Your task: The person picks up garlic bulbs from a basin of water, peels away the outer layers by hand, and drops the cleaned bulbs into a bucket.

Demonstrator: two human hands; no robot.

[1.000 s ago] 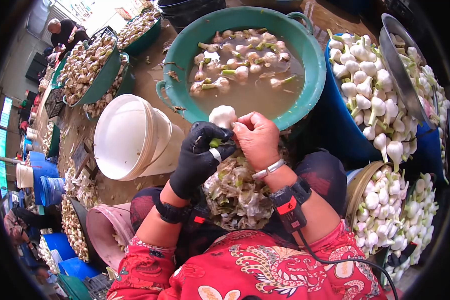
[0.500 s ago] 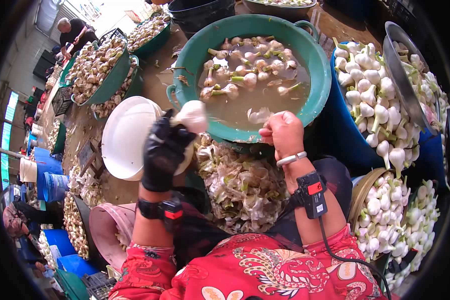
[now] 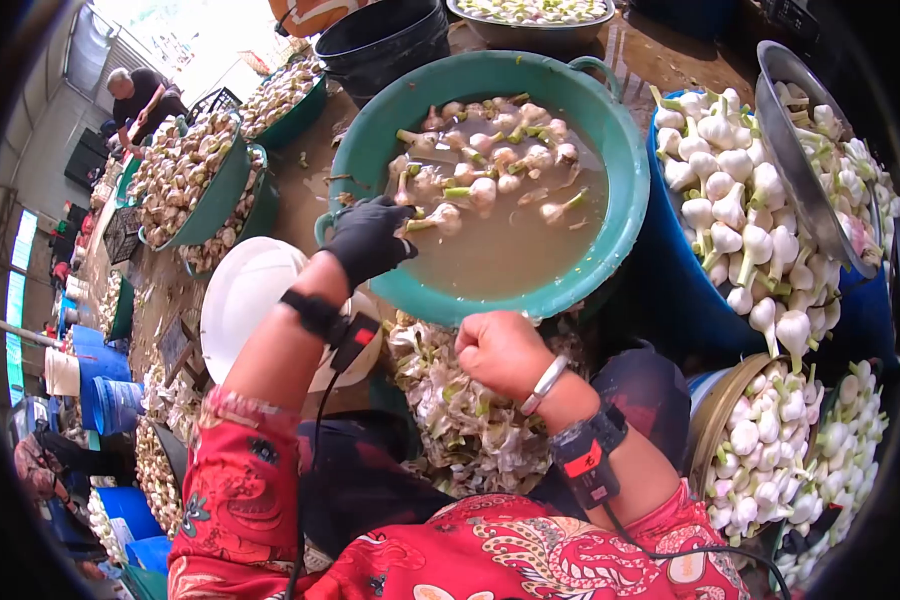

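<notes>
My left hand (image 3: 370, 240), in a black glove, reaches over the left rim of a green basin (image 3: 637, 205) of murky water. Its fingertips close around the stem end of a garlic bulb (image 3: 442, 218) at the water's edge. Several other unpeeled garlic bulbs (image 3: 535, 158) with cut green stems float towards the far side. My bare right hand (image 3: 505, 352) is curled into a fist just below the basin's near rim. It hangs above a heap of garlic skins (image 3: 470, 420), and whatever its fingers may hold is hidden.
White basins (image 3: 245, 300) stand left of my lap. On the right, a blue tub (image 3: 667, 225) and a bucket (image 3: 705, 450) are heaped with white garlic. A black bucket (image 3: 385, 55) stands behind the basin. Another person (image 3: 145, 100) works at the far left beside heaped garlic basins.
My left hand has let go of the white peeled bulb and moved forward to a bulb in the basin. My right hand has drawn back and down; the skin at its fingers is no longer visible.
</notes>
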